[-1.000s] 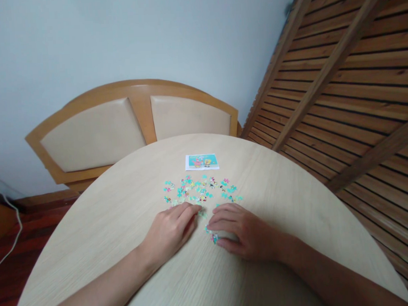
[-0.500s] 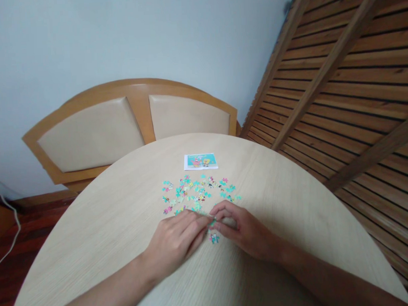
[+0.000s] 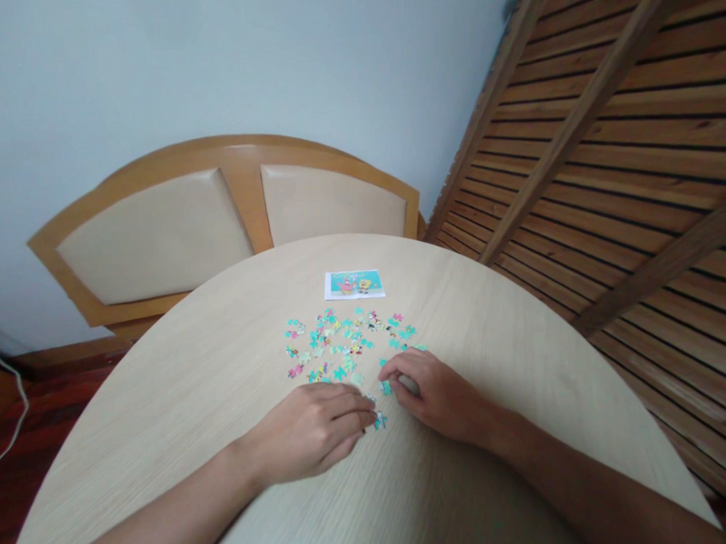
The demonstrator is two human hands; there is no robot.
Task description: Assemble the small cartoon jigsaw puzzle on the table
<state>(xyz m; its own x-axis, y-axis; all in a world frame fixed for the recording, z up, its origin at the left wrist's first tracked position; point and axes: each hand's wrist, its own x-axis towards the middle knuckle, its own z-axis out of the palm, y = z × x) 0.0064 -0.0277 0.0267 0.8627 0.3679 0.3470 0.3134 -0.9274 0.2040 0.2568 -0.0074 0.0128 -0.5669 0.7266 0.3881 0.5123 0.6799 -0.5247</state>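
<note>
Small jigsaw puzzle pieces [image 3: 339, 373], mostly teal with some pink and yellow, lie loosely spread on the table before me. My left hand [image 3: 313, 428] rests palm down with its fingers together, the fingertips on a small puzzle piece [image 3: 380, 420] that is partly covered. My right hand [image 3: 432, 393] is curled, thumb and index finger at a teal puzzle piece [image 3: 386, 388]. The two hands are slightly apart. What lies under the left fingers is hidden.
A picture card [image 3: 356, 284] with a pink and a yellow cartoon figure lies beyond the pieces on the round wooden table [image 3: 491, 322]. A chair with a padded back [image 3: 336, 201] stands behind it. Wooden slats [image 3: 622, 148] rise on the right.
My hands have drawn apart; the fingertips met before. The left hand has moved slightly down and left, and the teal piece by the right fingers now shows more.
</note>
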